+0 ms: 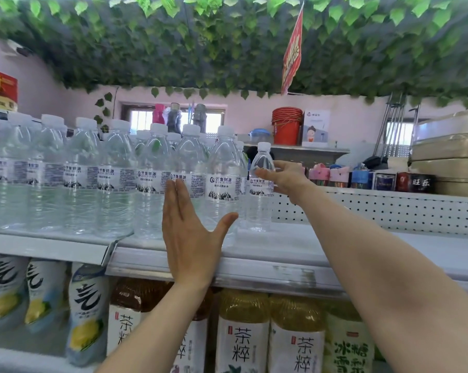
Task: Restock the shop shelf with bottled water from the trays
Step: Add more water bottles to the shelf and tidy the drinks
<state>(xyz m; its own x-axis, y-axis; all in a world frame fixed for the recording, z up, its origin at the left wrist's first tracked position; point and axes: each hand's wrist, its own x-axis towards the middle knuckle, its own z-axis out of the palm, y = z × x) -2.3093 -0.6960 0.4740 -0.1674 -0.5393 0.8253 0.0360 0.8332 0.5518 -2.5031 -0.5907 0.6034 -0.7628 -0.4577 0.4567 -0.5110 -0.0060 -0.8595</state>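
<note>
Left hand [189, 238] flat and released, fingers straight against the front of the water row [114, 184], thumb spread. Reads as a brace so the row doesn't tip or creep forward. Right hand [286, 179] grasps the end bottle [259, 205] at its shoulder, just under the cap. Bottle stands upright on the top shelf [254, 270] at the row's right end, touching its neighbour or just beside it, can't tell which. High grip probably to steer it into line. Pegboard [389, 211] shows right of it, so I judge more fit there. Trays not in view
</note>
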